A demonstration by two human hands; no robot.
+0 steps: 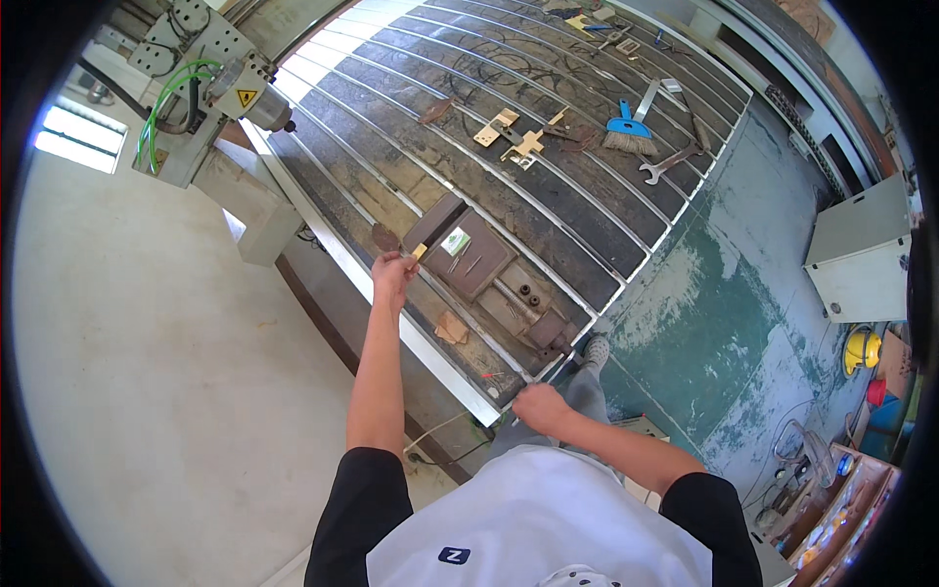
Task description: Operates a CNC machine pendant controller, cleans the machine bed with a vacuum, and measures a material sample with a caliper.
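My left hand (393, 279) reaches over the table's left side, thumb and fingers pinched on a small yellow, brass-coloured piece (420, 251). That piece is beside the left end of a brown machine vise (486, 277). On the vise lie a small white and green packet (456, 242) and two thin metal rods (473, 264). Two dark round collars (529, 295) sit nearer its screw end. My right hand (541, 407) is closed in a fist at the table's near corner; what it grips, if anything, is hidden.
Metal bars run across the slatted table (587, 256). Farther back lie brass-coloured plates (525, 147), a blue-handled brush (628, 130) and a wrench (669, 163). A machine head (256, 98) with green hoses hangs at the left. A grey cabinet (861, 264) stands at the right.
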